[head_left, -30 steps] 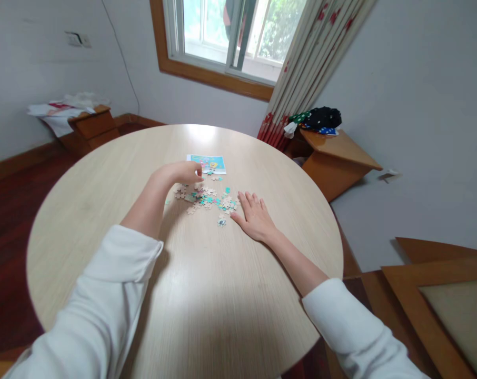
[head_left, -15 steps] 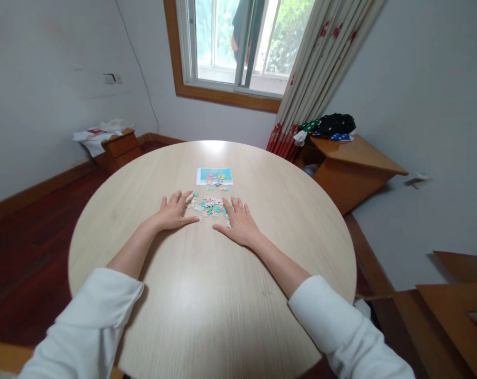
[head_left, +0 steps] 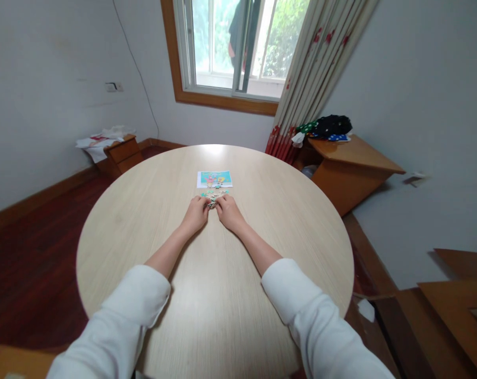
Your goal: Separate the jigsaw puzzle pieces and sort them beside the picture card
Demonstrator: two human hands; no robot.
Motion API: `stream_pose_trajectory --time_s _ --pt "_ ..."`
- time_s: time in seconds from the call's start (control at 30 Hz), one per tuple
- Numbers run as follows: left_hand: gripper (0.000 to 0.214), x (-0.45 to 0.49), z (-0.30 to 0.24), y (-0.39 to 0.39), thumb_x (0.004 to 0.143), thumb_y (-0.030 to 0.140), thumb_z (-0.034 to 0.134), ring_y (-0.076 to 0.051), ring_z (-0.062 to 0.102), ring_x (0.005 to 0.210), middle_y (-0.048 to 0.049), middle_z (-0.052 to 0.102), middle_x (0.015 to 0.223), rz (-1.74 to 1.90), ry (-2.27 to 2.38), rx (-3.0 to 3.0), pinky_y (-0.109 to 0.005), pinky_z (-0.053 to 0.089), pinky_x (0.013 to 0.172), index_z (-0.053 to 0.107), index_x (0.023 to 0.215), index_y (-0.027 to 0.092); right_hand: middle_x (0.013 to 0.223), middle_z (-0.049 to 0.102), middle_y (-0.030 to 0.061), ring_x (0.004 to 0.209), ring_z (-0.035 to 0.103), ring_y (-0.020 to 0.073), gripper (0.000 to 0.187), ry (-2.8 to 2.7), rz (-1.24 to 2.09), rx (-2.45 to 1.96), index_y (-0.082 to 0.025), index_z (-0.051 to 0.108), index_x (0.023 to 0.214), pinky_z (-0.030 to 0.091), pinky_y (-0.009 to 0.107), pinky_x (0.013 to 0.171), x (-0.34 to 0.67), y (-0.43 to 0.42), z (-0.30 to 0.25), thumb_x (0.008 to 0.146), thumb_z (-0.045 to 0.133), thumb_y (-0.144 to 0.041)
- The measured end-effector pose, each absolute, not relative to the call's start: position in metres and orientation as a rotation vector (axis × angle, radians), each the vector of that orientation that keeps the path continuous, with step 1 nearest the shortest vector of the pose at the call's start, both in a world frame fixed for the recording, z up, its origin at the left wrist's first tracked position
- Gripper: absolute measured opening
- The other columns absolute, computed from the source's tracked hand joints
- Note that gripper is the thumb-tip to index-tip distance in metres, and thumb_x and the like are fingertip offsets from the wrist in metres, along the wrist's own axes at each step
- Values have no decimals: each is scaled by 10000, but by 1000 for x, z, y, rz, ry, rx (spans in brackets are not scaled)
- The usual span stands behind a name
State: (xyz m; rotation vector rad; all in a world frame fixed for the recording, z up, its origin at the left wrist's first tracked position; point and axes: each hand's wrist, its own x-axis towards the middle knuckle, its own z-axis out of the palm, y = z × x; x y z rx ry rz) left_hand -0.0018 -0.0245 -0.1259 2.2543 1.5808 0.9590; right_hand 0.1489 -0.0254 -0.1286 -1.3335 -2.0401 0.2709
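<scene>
Jigsaw puzzle pieces [head_left: 213, 195] lie in a small heap on the round wooden table [head_left: 207, 295], some teal, some showing pale backs. My left hand [head_left: 197, 213] curls around the heap's left side, and my right hand [head_left: 228, 211] closes in from the right. Between the two hands, their fingertips press the pieces together, almost meeting. Fingers hide part of the heap. Just beyond it lies a picture card [head_left: 215, 179] with cartoon figures on a teal ground, a few pieces at its lower edge.
A window [head_left: 238, 47] and a floral curtain [head_left: 301, 79] are behind the table. At the right, a wooden cabinet [head_left: 353, 163] carries dark clothes [head_left: 329, 126]. A small drawer unit [head_left: 123, 154] with white cloth stands at the left.
Both hands have moved inward and their spread fingers have curled. The scattered puzzle pieces have been drawn into a tighter heap between them.
</scene>
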Motion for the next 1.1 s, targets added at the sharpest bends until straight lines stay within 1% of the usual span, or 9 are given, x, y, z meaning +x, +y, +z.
stream_pose_trajectory --time_s 0.23,0.43,0.57,0.63,0.7,0.8,0.9,1.0,1.1 --pt "144 7 -124 -25 754 72 501 -200 583 850 -48 604 838 1210 1523 2081 -346 485 814 593 801 173 889 550 42 847 553 170 137 -1762 433 -1188 -177 615 830 476 328 829 153 -14 -131 781 535 -78" --pt "231 -3 -119 -29 749 52 443 -190 589 907 -51 614 898 1379 1540 1986 -336 489 852 591 881 170 1077 590 119 1024 566 208 259 -1655 359 -1252 -163 630 1041 458 374 939 160 -15 -126 864 441 -163" --pt "335 -11 -119 -29 704 22 432 -192 594 950 -75 590 974 1361 1622 2033 -342 492 885 610 944 175 1404 422 197 1342 348 293 510 -1805 274 -1489 -128 473 1341 289 474 1097 155 -21 -123 902 468 -387" --pt "363 -12 -118 -31 705 42 453 -201 593 997 -102 575 1045 1270 1642 2085 -349 491 908 614 1004 169 1489 330 192 1413 226 319 663 -1932 278 -1584 -139 366 1431 219 505 1121 151 -26 -120 888 471 -506" --pt "395 -10 -117 -34 719 91 492 -236 563 1104 -139 560 1139 1131 1682 2162 -403 452 981 601 1093 155 1515 306 175 1425 207 325 719 -2077 290 -1628 -172 314 1466 183 522 1127 148 -30 -116 876 476 -551" --pt "488 -7 -111 -42 754 206 540 -307 450 1274 -186 513 1299 881 1819 2271 -571 272 1098 540 1240 156 1511 328 164 1403 265 328 675 -2235 258 -1635 -194 366 1444 161 536 1126 146 -33 -113 875 494 -535" --pt "562 -6 -106 -48 788 268 517 -336 358 1353 -210 445 1405 667 1951 2258 -676 158 1088 461 1339 171 1463 405 155 1360 342 300 530 -2235 192 -1609 -188 468 1369 201 512 1115 147 -32 -113 909 482 -450" --pt "591 -7 -105 -49 813 291 478 -337 330 1373 -220 415 1440 556 1976 2225 -681 162 1082 407 1385 155 1331 531 149 1258 448 251 372 -2197 150 -1539 -163 564 1251 301 433 1063 149 -29 -115 924 481 -319" --pt "564 -9 -108 -46 836 265 433 -302 374 1349 -201 449 1423 544 1889 2288 -597 202 1114 405 1382 130 1180 600 130 1140 509 232 260 -2186 151 -1490 -162 620 1124 377 386 964 150 -28 -116 914 487 -240"
